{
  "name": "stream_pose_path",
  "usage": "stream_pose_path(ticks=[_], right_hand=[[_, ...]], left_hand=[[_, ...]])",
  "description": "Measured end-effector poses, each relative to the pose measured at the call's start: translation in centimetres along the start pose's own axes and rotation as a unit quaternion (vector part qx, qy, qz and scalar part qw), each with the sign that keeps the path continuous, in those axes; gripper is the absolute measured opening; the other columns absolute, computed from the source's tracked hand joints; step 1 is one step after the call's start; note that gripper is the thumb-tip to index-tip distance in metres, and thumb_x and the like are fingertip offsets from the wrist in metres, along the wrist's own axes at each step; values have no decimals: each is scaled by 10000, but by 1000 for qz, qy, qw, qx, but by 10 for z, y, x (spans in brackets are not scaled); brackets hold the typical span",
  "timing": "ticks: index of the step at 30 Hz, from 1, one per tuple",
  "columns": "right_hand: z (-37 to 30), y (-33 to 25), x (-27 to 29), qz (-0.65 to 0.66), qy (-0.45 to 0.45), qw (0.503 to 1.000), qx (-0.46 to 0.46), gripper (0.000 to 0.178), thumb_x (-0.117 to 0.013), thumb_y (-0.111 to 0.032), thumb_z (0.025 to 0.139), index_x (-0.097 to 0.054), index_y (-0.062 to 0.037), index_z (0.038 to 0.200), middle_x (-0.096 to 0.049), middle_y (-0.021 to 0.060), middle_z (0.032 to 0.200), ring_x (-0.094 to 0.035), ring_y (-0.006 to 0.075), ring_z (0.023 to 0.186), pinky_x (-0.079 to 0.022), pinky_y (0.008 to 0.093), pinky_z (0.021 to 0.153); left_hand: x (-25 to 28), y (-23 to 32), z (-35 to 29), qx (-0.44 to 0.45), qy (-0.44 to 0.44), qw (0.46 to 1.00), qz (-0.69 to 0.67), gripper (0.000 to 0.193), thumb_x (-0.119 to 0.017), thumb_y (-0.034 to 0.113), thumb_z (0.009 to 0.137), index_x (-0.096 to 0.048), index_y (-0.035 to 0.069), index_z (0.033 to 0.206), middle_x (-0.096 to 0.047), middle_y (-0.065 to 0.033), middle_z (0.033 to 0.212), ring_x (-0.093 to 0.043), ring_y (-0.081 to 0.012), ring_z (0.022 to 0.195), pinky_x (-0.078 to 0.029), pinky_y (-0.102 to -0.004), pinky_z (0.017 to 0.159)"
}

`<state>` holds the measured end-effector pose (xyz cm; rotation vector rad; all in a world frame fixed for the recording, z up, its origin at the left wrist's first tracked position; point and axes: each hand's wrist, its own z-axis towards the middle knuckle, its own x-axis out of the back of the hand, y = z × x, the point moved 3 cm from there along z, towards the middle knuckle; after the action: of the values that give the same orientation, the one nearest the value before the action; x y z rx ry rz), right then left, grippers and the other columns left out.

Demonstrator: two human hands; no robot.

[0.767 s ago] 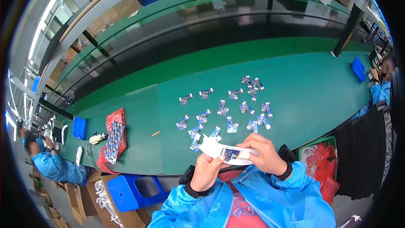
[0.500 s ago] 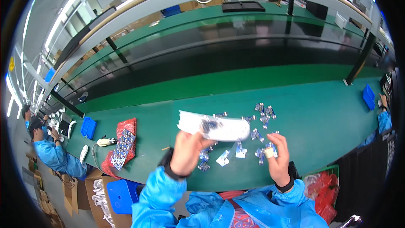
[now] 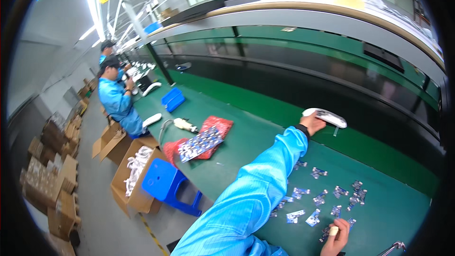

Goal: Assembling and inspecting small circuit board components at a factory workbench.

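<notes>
My left hand (image 3: 313, 122) reaches out over the far edge of the green table, closed round a long white plastic housing (image 3: 332, 117). A dark part shows along its hollow side, and a small clear strip hangs from it. At the lower right, my right hand (image 3: 335, 242) is low over the table, partly cut off by the picture's edge. A pale finger cot (image 3: 333, 231) covers one of its digits, and the fingers look loosely apart with nothing plain in them. Several small blue circuit boards (image 3: 313, 217) lie about it, some close to the fingertips.
A dark belt (image 3: 284, 85) runs beyond the table. To the left lie a sheet of boards (image 3: 201, 143) on red bubble wrap (image 3: 222, 125), a pale corded tool (image 3: 185, 124) and a blue bin (image 3: 172, 99). A blue stool (image 3: 163, 180) and carton (image 3: 124, 180) stand below; co-workers (image 3: 113, 92) work further left.
My left hand has carried the white housing from above the boards to the table's far edge. The view has swung left, and my right hand stays near the boards.
</notes>
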<state>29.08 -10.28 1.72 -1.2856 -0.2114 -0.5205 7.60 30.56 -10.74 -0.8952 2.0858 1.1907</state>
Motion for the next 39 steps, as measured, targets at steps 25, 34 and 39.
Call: stream_pose_path(ticks=[25, 34, 39], right_hand=[[-30, -54, -54, -43, -82, 989, 113, 156, -588, 31, 819, -636, 9, 965, -610, 154, 923, -609, 301, 852, -487, 352, 741], [-29, -71, -83, -46, -139, 982, 119, 196, -610, 0, 816, -646, -29, 1007, -615, 151, 992, -633, 301, 878, -520, 355, 734], [-30, -65, -100, 158, -128, 979, -36, 347, -611, -57, 875, -543, -11, 1213, -608, 148, 1092, -621, 244, 992, -518, 356, 815]], left_hand=[[247, 262, -371, -295, 227, 551, 747, 516, -814, 297, 625, -674, -43, 988, -679, -223, 934, -658, -324, 877, -504, -392, 804], [194, 255, -421, -367, 205, 526, 739, 352, -739, 17, 715, -481, 7, 953, -616, -126, 841, -623, -267, 782, -484, -328, 693], [151, 203, -416, -254, -39, 758, 599, 378, -711, -7, 771, -488, -10, 1077, -600, -88, 1013, -577, -153, 982, -472, -298, 844]])
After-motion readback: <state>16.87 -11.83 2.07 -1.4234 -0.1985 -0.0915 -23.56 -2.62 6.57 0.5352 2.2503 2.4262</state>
